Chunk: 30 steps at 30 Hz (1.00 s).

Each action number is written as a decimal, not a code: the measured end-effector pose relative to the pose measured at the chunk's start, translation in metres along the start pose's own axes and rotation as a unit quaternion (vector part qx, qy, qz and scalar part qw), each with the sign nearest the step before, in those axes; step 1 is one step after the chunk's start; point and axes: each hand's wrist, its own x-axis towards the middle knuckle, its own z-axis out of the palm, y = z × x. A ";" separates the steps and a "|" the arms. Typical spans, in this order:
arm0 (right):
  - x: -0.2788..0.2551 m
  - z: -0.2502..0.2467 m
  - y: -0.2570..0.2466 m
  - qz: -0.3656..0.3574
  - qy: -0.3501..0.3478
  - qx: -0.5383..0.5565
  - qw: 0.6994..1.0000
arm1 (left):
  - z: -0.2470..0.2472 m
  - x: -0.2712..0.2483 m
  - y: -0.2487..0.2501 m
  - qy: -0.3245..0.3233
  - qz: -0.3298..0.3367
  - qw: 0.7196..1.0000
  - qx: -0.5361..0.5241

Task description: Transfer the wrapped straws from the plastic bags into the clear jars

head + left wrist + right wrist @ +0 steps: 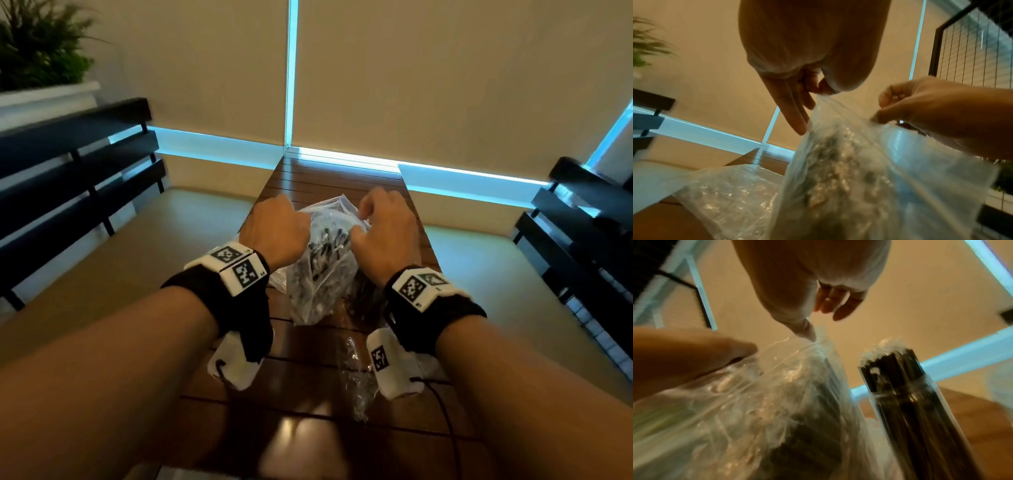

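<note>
A clear plastic bag (325,270) full of wrapped dark straws stands over the wooden slatted table (308,178). My left hand (284,219) pinches the left side of the bag's top edge, and in the left wrist view this left hand (818,92) has the edge between thumb and fingers. My right hand (366,216) pinches the right side of the same edge, seen close as the right hand (816,332). The bag's mouth (840,112) is stretched between them. A clear jar (906,402) packed with dark straws stands just right of the bag.
A second filled bag (729,194) lies on the table to the left. Crumpled clear plastic (356,373) lies near the front. Dark slatted benches (75,178) flank the table on both sides. A plant (37,44) stands at the far left.
</note>
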 end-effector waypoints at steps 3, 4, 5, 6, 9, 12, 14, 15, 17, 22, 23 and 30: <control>-0.003 0.000 -0.019 -0.188 -0.095 -0.045 0.976 | 0.001 -0.001 0.005 -0.019 0.005 0.999 -0.047; -0.002 0.001 -0.021 -0.214 -0.127 -0.064 0.966 | 0.001 -0.001 0.004 -0.020 0.009 0.998 -0.055; 0.000 0.002 -0.021 -0.218 -0.152 -0.084 0.960 | 0.000 -0.002 0.002 -0.022 0.012 0.998 -0.056; 0.003 0.004 -0.019 -0.220 -0.178 -0.111 0.953 | -0.001 -0.004 -0.001 -0.023 0.017 0.998 -0.047; 0.009 0.010 -0.015 -0.240 -0.236 -0.183 0.924 | -0.004 -0.010 -0.008 -0.041 0.055 0.997 -0.026; 0.010 0.015 -0.017 -0.251 -0.256 -0.240 0.902 | -0.007 -0.012 -0.006 -0.054 0.072 0.995 -0.043; 0.010 0.019 -0.020 -0.233 -0.295 -0.290 0.880 | -0.008 -0.011 -0.003 -0.071 0.070 0.994 -0.042; 0.010 0.019 -0.023 -0.226 -0.307 -0.298 0.875 | -0.008 -0.010 -0.001 -0.092 0.060 0.993 -0.048; 0.012 0.024 -0.024 -0.178 -0.354 -0.289 0.872 | -0.006 -0.009 -0.001 -0.144 0.023 0.983 -0.108; 0.020 0.049 -0.001 0.019 -0.417 -0.226 0.880 | 0.004 -0.019 -0.011 -0.223 -0.069 0.960 -0.155; 0.019 0.050 0.003 0.044 -0.434 -0.207 0.875 | 0.007 -0.025 -0.012 -0.256 -0.106 0.954 -0.117; 0.010 0.052 0.017 0.102 -0.503 -0.184 0.838 | 0.053 -0.040 -0.036 -0.445 -0.339 0.795 -0.235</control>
